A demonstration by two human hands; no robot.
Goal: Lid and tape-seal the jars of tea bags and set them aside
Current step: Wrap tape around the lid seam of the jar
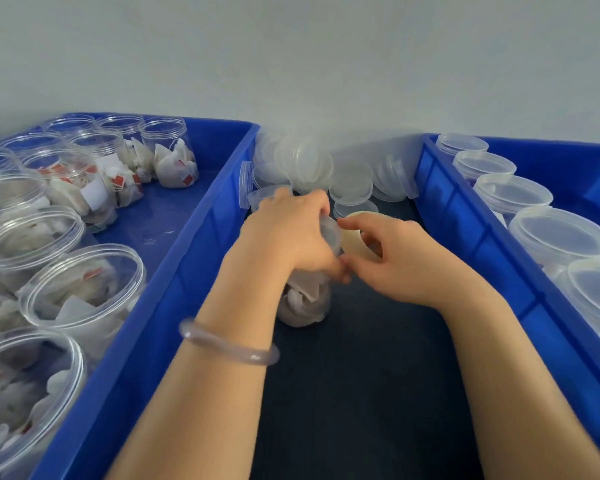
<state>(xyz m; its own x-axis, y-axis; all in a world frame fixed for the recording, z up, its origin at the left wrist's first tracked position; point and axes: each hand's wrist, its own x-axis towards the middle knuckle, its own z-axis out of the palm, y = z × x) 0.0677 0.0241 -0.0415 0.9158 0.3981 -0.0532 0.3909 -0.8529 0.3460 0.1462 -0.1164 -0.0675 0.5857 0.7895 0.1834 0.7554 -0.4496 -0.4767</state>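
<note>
Your left hand (291,233) grips the lid (329,233) on the jar (305,304); seat it square. Your right hand (407,263) holds tape (353,239) beside the jar; lay it flat.

One wide-angle camera, worn on the head, looks forward and down, close over the dark table (361,393), left blue bin (174,306), right blue bin (482,244), and far wall (291,64).

Both forearms are bare as far as they show. A smooth, translucent, faintly pink bangle (229,344) rings the wrist behind the left hand (284,233).
</note>
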